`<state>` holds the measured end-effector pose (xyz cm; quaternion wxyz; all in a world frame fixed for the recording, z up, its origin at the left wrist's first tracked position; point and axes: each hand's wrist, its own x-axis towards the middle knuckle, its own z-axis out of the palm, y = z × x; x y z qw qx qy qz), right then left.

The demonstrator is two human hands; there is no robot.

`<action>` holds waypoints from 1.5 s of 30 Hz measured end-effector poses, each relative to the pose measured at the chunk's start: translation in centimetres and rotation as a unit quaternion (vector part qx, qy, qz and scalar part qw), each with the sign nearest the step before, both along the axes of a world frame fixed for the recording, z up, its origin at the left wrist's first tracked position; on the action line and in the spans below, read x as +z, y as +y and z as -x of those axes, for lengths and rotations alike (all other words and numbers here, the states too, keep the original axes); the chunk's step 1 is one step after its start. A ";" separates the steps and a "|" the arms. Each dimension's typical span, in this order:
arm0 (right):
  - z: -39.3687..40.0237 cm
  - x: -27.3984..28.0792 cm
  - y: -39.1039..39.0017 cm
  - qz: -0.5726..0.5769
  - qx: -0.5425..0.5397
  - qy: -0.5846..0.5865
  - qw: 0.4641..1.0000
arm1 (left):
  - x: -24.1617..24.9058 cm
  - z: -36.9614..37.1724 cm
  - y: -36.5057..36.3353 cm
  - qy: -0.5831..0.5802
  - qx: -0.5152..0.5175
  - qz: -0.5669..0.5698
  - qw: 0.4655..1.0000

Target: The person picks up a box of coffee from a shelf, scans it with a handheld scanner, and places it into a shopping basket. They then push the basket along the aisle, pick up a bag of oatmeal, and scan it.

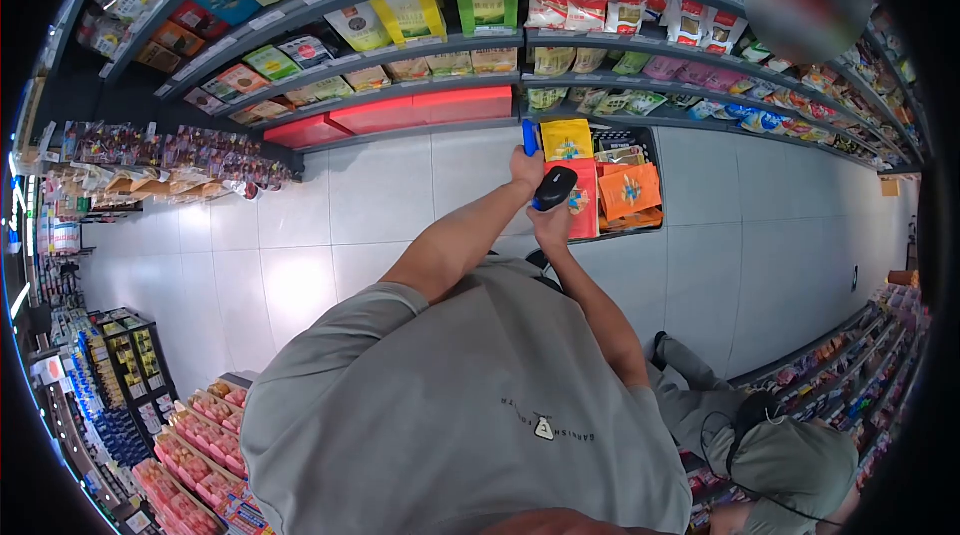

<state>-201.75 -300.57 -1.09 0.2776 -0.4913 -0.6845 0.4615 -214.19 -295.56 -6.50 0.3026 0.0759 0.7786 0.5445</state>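
My left hand (526,167) is closed round a blue handle (530,138), whose end sticks out beyond the fingers. Nearer my body, my right hand (549,226) is also closed, at another blue part that looks like the same handle. Between the hands sits a rounded black piece (556,188) with a small pale mark; how it joins the handle is hidden. Just beyond are a red packet (584,218), a yellow packet (568,140) and an orange packet (630,190) in a black crate (655,150). My fingertips are partly hidden.
Shelves of bagged goods (425,20) curve across the front, with red boxes (420,110) at their foot. Pale floor tiles (380,185) lie around me. A person (790,455) is low down behind my right side, beside another shelf (850,375). Pink packs (190,455) are stacked at lower left.
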 end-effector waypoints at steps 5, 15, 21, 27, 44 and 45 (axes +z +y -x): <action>3.0 -0.2 -2.0 0.015 -0.006 0.028 0.999 | 3.0 2.3 -2.4 0.024 -0.032 0.007 0.999; 9.7 -1.5 -5.9 0.026 -0.052 0.012 0.998 | 3.6 8.7 -5.7 0.056 -0.104 0.023 0.993; 13.4 -1.8 -8.6 0.032 -0.044 0.070 0.996 | 2.2 12.3 -8.2 0.028 -0.099 0.008 0.995; 15.3 -2.1 -10.8 0.060 0.008 0.101 0.993 | 1.6 15.0 -11.3 0.024 -0.074 -0.013 0.997; 0.2 -10.1 -7.3 0.042 -0.016 0.008 0.999 | 2.5 21.2 -19.7 -0.030 0.004 -0.019 0.999; -0.3 -9.2 -7.1 0.041 -0.015 0.008 0.999 | 2.4 21.5 -20.3 -0.039 0.005 -0.021 0.999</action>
